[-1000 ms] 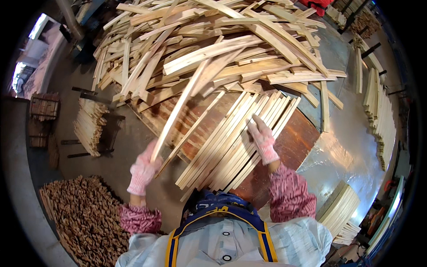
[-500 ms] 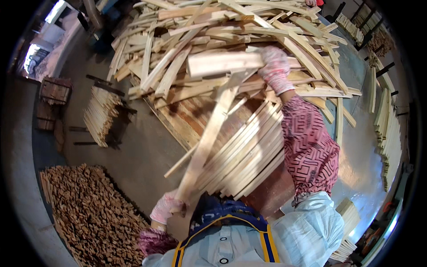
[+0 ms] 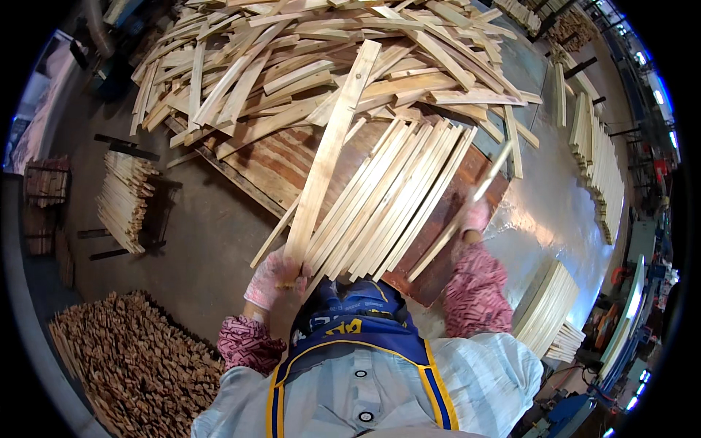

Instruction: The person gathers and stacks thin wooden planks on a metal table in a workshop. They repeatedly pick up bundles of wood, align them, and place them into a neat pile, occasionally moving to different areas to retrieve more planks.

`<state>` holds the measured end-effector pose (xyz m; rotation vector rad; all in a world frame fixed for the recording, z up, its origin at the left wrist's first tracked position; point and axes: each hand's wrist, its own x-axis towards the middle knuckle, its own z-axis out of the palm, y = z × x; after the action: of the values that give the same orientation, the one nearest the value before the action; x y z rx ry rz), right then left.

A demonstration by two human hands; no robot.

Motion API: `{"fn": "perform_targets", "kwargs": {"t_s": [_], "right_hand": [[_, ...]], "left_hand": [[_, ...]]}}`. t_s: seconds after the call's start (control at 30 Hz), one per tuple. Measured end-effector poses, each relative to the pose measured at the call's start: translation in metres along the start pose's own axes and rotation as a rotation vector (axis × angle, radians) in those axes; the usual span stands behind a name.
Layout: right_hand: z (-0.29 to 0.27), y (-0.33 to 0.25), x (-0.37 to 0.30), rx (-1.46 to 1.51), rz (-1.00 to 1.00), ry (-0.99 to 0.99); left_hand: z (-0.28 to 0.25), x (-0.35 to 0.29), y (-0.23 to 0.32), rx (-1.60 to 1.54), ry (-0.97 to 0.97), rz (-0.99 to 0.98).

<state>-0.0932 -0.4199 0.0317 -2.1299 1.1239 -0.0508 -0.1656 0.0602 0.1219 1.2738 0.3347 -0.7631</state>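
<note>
Left hand [image 3: 270, 281] curls round 1 board [image 3: 332, 152], right hand [image 3: 477, 217] round 1 strip [image 3: 444, 237] along the panel's bare margin [image 3: 454, 196].

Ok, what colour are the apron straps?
Apron straps: dark blue with yellow edging, best seen at the bottom of the head view.

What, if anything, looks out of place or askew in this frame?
The heap of wooden strips at the far side is jumbled, its pieces crossing at many angles, unlike the neat row of strips. One lone strip lies apart, left of that row, partly hidden by the plank in the left hand.
</note>
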Motion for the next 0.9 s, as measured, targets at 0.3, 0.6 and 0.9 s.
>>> {"fn": "perform_targets", "kwargs": {"t_s": [0.3, 0.6, 0.9], "right_hand": [[0.049, -0.045, -0.094, 0.460, -0.151, -0.250], [-0.007, -0.123, -0.162, 0.155, -0.318, -0.899], [0.024, -0.156, -0.162, -0.255, -1.437, -0.161]], "left_hand": [[0.036, 0.012, -0.002, -0.146, -0.302, -0.121], [0.094, 0.044, 0.024, 1.570, 0.063, 0.958], [0.011, 0.039, 0.021, 1.571, 0.259, 0.360]]}}
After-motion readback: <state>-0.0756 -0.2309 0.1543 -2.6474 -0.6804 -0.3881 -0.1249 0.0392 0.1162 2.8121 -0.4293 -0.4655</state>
